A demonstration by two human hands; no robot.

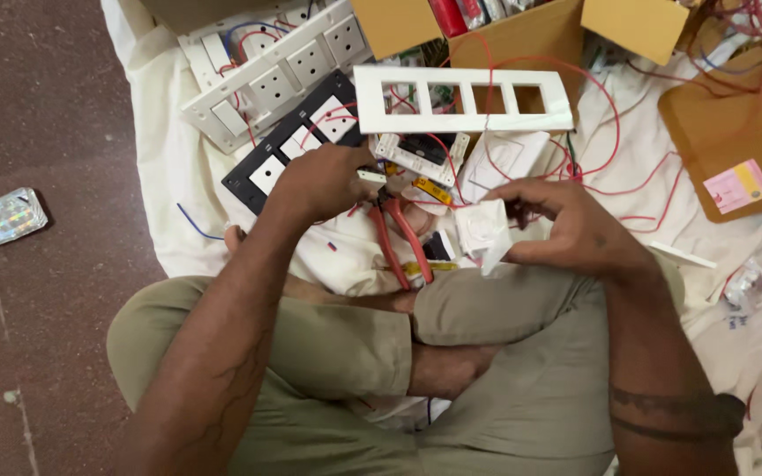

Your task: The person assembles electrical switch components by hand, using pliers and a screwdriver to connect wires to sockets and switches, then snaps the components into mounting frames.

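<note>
Sitting cross-legged, khaki knees (487,353) nearest. Right hand (575,225) pinching white switch module (485,234) above lap; left hand (328,181) closing on small white piece (370,175) beside red pliers (399,234). Keeping module steady, probably best.

Soft, even indoor light; faint shadows beneath the white frame (463,99). Slight blur around it, with mild edge distortion.

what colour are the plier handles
Red, on the pliers lying by the left hand; clearest in the head view.

Foil packet (10,216) left; pink-yellow label (737,186) right
</note>
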